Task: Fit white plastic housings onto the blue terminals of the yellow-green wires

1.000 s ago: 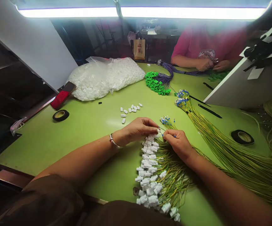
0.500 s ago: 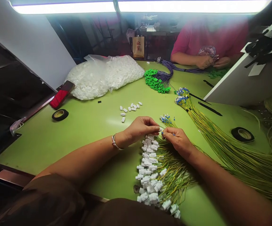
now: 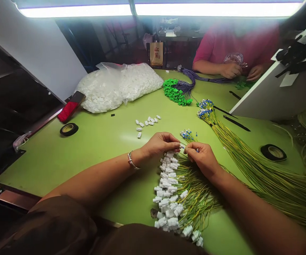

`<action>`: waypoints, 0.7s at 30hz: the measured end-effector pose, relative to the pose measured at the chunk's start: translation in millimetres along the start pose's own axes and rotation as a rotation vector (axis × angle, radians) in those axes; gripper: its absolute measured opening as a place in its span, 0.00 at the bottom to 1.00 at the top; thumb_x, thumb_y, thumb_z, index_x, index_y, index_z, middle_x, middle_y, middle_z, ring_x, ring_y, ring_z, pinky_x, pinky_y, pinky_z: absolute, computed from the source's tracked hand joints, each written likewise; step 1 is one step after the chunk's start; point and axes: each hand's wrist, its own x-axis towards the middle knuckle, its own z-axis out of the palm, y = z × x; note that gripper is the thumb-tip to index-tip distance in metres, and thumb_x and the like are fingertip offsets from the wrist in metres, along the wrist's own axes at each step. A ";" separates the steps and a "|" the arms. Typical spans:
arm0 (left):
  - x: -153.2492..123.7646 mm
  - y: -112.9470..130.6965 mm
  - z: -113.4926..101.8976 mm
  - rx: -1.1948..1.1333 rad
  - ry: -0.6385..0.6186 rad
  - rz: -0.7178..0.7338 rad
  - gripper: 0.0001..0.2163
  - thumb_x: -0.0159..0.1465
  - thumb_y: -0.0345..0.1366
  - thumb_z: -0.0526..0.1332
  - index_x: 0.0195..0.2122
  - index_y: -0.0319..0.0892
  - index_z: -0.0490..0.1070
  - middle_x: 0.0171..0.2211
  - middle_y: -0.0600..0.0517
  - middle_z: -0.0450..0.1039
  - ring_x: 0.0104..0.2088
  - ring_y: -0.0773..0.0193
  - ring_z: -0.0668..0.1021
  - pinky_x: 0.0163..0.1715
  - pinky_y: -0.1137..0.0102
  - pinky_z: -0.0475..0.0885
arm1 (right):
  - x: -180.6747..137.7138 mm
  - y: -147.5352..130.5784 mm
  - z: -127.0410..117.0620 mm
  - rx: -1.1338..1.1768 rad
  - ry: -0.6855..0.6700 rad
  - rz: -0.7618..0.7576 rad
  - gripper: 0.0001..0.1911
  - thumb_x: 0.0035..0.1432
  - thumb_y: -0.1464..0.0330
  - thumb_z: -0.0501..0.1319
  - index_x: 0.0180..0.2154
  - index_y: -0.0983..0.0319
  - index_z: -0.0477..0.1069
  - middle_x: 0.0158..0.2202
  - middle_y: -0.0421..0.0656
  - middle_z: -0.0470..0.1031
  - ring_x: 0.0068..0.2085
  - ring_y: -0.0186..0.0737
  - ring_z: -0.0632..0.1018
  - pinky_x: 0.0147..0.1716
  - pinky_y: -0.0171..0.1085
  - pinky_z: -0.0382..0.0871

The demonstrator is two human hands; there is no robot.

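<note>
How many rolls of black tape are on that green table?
2. The left roll lies near the clear plastic bag; the right roll lies right of the yellow-green wires. More may be hidden.

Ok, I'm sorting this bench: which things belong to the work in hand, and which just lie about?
In the work:
white connector in left hand
blue-tipped wire in right hand
wired white connectors
loose white connectors
yellow-green wire bundle

Seemingly lying about:
phone
two black tape rolls
tan bag
</note>
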 end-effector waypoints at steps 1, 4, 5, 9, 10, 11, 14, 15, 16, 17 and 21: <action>0.5 -0.5 -0.8 -0.006 0.006 -0.009 0.16 0.45 0.36 0.73 0.29 0.33 0.71 0.23 0.50 0.75 0.26 0.68 0.78 0.30 0.74 0.72 | 0.0 -0.1 0.5 -0.007 0.017 -0.004 0.10 0.48 0.66 0.57 0.20 0.63 0.66 0.14 0.35 0.59 0.19 0.29 0.59 0.20 0.32 0.52; 1.6 -1.3 -2.0 0.003 0.009 -0.018 0.16 0.44 0.36 0.73 0.29 0.32 0.71 0.23 0.49 0.75 0.25 0.68 0.78 0.30 0.74 0.72 | 0.1 -1.2 1.7 -0.040 0.034 -0.030 0.08 0.45 0.67 0.56 0.19 0.63 0.66 0.15 0.35 0.60 0.19 0.29 0.59 0.20 0.31 0.53; 1.7 -1.4 -1.9 0.010 0.006 -0.017 0.16 0.44 0.36 0.73 0.28 0.32 0.71 0.22 0.49 0.75 0.25 0.68 0.78 0.30 0.74 0.72 | 0.2 -1.4 2.1 -0.049 0.032 -0.036 0.08 0.45 0.67 0.56 0.19 0.63 0.66 0.15 0.35 0.60 0.19 0.29 0.59 0.20 0.31 0.53; 1.1 -3.1 1.1 0.046 -0.011 0.002 0.16 0.43 0.36 0.73 0.27 0.32 0.71 0.21 0.50 0.75 0.23 0.69 0.77 0.29 0.73 0.72 | 0.1 -0.2 3.6 -0.082 0.044 -0.044 0.08 0.45 0.68 0.55 0.18 0.63 0.67 0.15 0.35 0.60 0.19 0.29 0.59 0.20 0.32 0.54; 0.7 -3.7 2.3 0.059 -0.016 0.004 0.16 0.43 0.36 0.73 0.27 0.32 0.71 0.21 0.50 0.75 0.23 0.69 0.76 0.29 0.73 0.72 | -0.1 0.4 4.1 -0.090 0.049 -0.042 0.08 0.45 0.67 0.55 0.18 0.63 0.67 0.15 0.35 0.60 0.19 0.29 0.59 0.20 0.32 0.53; 0.4 -4.4 3.4 0.070 -0.020 0.007 0.16 0.43 0.37 0.73 0.27 0.32 0.71 0.21 0.50 0.74 0.23 0.70 0.76 0.29 0.73 0.72 | -0.1 0.7 4.6 -0.097 0.054 -0.038 0.09 0.45 0.67 0.56 0.19 0.63 0.67 0.14 0.35 0.60 0.19 0.29 0.58 0.20 0.32 0.53; -0.1 -5.2 5.1 0.086 -0.016 0.027 0.16 0.43 0.37 0.73 0.26 0.32 0.71 0.21 0.51 0.74 0.22 0.71 0.75 0.28 0.74 0.71 | -0.1 -0.1 5.7 -0.107 0.046 -0.020 0.09 0.46 0.66 0.56 0.19 0.63 0.67 0.14 0.35 0.59 0.19 0.29 0.58 0.19 0.31 0.53; -0.2 -4.7 4.5 0.089 -0.010 0.036 0.16 0.43 0.37 0.73 0.26 0.33 0.71 0.21 0.51 0.74 0.22 0.71 0.75 0.27 0.74 0.71 | 0.1 -1.1 5.7 -0.107 0.035 -0.015 0.10 0.46 0.66 0.56 0.18 0.63 0.67 0.13 0.35 0.59 0.19 0.29 0.58 0.19 0.31 0.53; -0.2 -3.4 3.3 0.097 -0.006 0.044 0.16 0.44 0.38 0.73 0.26 0.33 0.71 0.21 0.51 0.73 0.22 0.71 0.75 0.27 0.74 0.70 | 0.1 -2.4 5.3 -0.104 0.021 -0.012 0.10 0.46 0.66 0.57 0.18 0.63 0.67 0.13 0.36 0.60 0.19 0.29 0.59 0.19 0.31 0.53; -0.3 -1.5 1.4 0.119 -0.010 0.045 0.15 0.45 0.38 0.72 0.26 0.33 0.71 0.21 0.51 0.73 0.22 0.71 0.74 0.26 0.74 0.69 | 0.1 -3.8 4.6 -0.097 0.013 -0.011 0.10 0.46 0.65 0.57 0.18 0.63 0.66 0.14 0.36 0.61 0.19 0.29 0.60 0.19 0.31 0.54; -3.2 14.7 -8.1 0.420 -0.136 -0.036 0.11 0.48 0.36 0.70 0.27 0.34 0.73 0.20 0.52 0.72 0.19 0.72 0.71 0.22 0.76 0.65 | -1.9 -9.4 -2.0 -0.082 0.128 -0.003 0.13 0.49 0.61 0.61 0.20 0.64 0.70 0.18 0.40 0.68 0.20 0.31 0.63 0.21 0.32 0.57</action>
